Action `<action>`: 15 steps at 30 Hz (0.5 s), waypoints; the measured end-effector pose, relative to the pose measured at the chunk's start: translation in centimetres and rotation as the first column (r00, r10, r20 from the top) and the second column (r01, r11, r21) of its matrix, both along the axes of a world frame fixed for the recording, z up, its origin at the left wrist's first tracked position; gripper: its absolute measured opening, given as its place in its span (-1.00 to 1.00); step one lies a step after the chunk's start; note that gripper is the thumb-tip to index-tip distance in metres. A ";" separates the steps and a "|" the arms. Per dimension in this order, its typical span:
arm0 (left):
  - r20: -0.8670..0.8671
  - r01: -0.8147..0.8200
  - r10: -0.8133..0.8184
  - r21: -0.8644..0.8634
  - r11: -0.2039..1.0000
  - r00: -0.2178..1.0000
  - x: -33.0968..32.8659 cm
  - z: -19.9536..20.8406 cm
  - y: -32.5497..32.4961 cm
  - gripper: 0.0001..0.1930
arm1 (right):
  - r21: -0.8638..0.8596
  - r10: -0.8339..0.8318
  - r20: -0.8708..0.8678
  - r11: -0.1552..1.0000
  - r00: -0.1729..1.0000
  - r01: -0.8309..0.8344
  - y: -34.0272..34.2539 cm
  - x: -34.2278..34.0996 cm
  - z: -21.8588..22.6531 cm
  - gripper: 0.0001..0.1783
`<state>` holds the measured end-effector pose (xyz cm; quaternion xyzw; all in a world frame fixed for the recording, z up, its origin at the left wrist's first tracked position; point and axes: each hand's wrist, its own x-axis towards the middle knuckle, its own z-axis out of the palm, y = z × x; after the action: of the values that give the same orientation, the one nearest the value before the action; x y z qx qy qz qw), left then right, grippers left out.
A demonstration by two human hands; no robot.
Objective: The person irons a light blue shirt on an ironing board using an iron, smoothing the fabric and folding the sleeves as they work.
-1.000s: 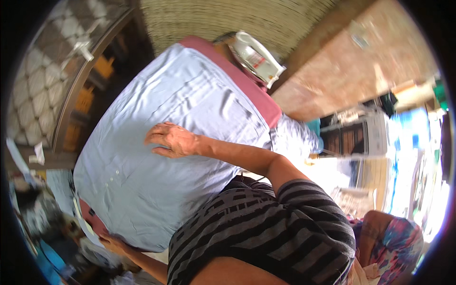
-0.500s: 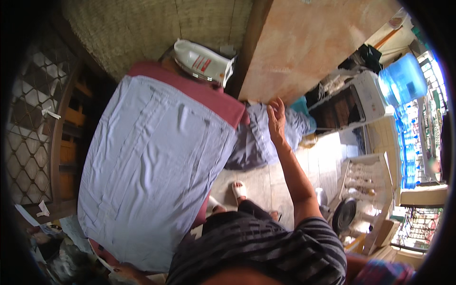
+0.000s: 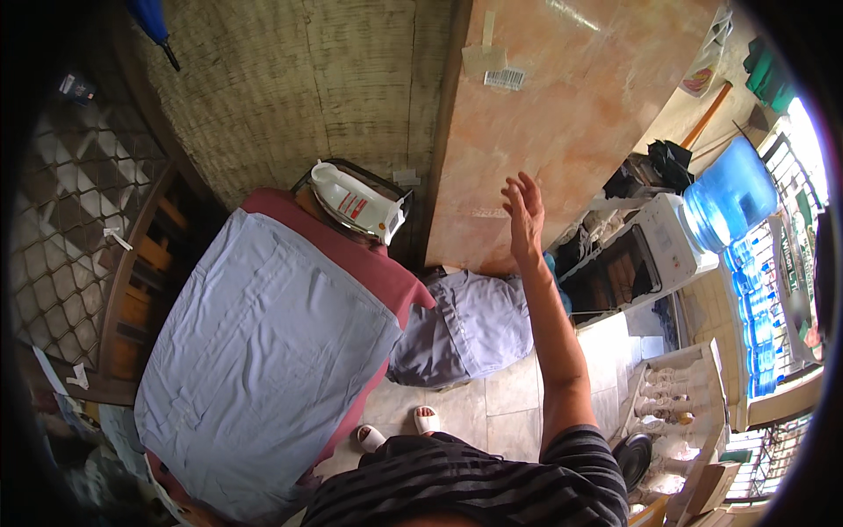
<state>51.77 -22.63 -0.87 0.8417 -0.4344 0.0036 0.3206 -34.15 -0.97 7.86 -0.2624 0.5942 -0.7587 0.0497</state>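
My right hand (image 3: 525, 211) is raised at the end of my stretched-out arm, with its fingers apart and slightly bent. It holds nothing and appears in front of an orange-brown panel (image 3: 527, 123). A light blue garment (image 3: 272, 351) lies spread over the maroon padded ironing board (image 3: 329, 233) on my left, with creases along it. At the board's far end, a white clothes iron (image 3: 356, 202) with red markings rests on a dark metal frame. To the right of the board is a heap of grey-blue cloth (image 3: 465, 325). My left hand does not show.
A metal lattice gate (image 3: 70, 237) stands at the left, with a woven wall (image 3: 290, 97) behind the board. On the right are a white appliance (image 3: 667, 246), a large blue water bottle (image 3: 733, 193) and a white balustrade (image 3: 672, 395). Pale tiles (image 3: 492, 404) cover the floor.
The view has tilted up, showing more of the wall and panel. My right hand has lifted away from beside the cloth heap. My left hand, at the board's near end before, has left the view.
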 end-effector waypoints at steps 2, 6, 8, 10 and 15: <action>-0.007 0.002 -0.002 0.002 1.000 1.000 -0.1 0.0 0.1 -0.20 | -0.033 0.025 -0.069 0.999 0.997 -0.027 -1.4 -0.7 3.7 -0.39; -0.008 -0.009 0.009 0.004 1.000 1.000 -0.2 0.0 0.6 -0.20 | -0.079 0.050 -0.192 0.995 0.980 -0.066 -4.3 -2.3 10.3 -0.37; -0.004 -0.022 0.022 0.008 1.000 1.000 -0.1 -0.2 0.8 -0.20 | -0.071 0.034 -0.255 0.996 0.966 -0.054 -5.5 -3.1 13.0 -0.35; -0.007 -0.021 0.021 0.010 1.000 1.000 0.1 -0.4 0.9 -0.19 | -0.060 0.031 -0.254 0.997 0.967 -0.048 -6.3 -3.5 15.0 -0.34; -0.003 -0.034 0.034 0.017 0.999 0.999 0.4 -0.8 1.3 -0.19 | -0.018 -0.003 -0.276 1.000 0.961 -0.003 -7.5 -4.2 17.2 -0.33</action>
<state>52.21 -21.31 -1.64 0.8516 -0.4196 0.0041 0.3141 -38.33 -8.45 25.01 -0.3660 0.5883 -0.7202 -0.0360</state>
